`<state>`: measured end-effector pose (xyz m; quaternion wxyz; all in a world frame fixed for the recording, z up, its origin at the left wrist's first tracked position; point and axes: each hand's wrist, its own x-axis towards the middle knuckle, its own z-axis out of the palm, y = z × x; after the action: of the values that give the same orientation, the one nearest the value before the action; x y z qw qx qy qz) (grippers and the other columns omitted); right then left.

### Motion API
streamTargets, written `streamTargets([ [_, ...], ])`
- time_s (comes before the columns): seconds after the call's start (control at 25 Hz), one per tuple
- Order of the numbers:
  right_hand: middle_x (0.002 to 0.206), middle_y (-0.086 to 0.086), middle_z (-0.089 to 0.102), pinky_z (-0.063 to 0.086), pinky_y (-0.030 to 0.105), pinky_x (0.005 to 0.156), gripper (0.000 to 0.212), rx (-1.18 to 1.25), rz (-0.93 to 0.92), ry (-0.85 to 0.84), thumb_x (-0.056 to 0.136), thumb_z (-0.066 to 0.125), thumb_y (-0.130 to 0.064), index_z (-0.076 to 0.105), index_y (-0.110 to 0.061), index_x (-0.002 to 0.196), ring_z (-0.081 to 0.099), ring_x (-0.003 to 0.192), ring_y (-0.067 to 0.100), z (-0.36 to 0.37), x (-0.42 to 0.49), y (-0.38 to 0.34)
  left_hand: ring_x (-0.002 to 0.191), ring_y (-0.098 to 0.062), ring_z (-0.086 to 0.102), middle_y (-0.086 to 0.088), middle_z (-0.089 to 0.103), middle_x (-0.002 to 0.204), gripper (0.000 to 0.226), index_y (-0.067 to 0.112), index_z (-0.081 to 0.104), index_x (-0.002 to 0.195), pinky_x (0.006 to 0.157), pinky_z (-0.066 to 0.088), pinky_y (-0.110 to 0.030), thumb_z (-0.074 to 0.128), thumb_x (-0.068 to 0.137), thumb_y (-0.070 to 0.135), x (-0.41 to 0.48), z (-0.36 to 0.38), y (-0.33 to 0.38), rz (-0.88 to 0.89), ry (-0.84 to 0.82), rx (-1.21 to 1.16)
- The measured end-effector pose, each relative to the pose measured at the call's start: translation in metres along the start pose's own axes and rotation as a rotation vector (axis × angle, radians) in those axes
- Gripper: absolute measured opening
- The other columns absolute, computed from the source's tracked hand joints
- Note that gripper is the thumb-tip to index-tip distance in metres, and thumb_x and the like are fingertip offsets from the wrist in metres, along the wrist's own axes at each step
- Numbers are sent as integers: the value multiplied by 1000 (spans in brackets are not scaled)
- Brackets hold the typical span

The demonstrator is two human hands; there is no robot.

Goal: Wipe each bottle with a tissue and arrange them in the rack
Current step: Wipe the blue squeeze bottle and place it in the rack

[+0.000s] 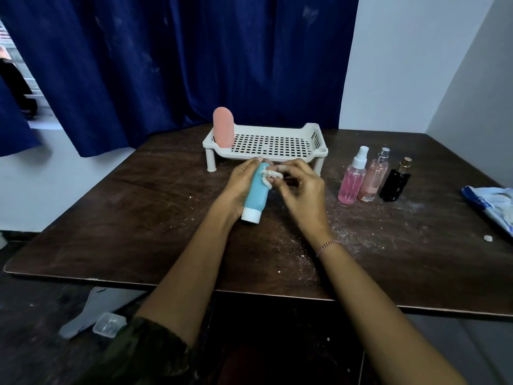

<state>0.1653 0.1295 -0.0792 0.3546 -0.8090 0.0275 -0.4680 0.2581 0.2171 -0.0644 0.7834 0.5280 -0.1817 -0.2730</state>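
Our left hand (241,182) grips blue bottle (256,193) | right hand (303,191) pinches tissue (268,177) against it | rack (314,135) just behind, pink bottle (223,128) upright at its left end | three sprays (373,177) stand right.

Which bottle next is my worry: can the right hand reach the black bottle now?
Probably yes: the black bottle stands rightmost, open in front, though the right hand pinches a tissue.

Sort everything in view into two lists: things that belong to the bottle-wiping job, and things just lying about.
Job: blue bottle, tissue, pink bottle in the white rack, pink spray bottle, rose perfume bottle, black perfume bottle.
Lying about: clear plastic box, white scrap, blue curtain.
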Motion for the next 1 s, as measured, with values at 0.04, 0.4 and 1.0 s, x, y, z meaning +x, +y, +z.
streamTargets([
  [0.04,94,1,61,50,16,75,20,27,0,-43,80,68,-2,69,-5,99,57,84,5,1,-1,-1,46,-7,55,-3,57,71,23,11,58,84,42,45,-16,43,98,22,1,-1,1,8,25,-51],
  [0.4,93,-2,66,52,17,72,22,108,-43,-186,74,75,-5,72,-8,95,63,81,6,7,-5,-9,48,-13,51,-7,50,69,18,16,48,91,43,45,-21,56,92,32,13,-13,4,18,308,-171],
  [1.0,94,9,59,53,32,77,20,-260,-180,-98,79,66,0,67,0,99,60,88,20,6,-5,-8,71,-10,62,-2,65,82,33,11,62,91,61,51,-18,38,100,32,8,9,-10,131,130,151],
])
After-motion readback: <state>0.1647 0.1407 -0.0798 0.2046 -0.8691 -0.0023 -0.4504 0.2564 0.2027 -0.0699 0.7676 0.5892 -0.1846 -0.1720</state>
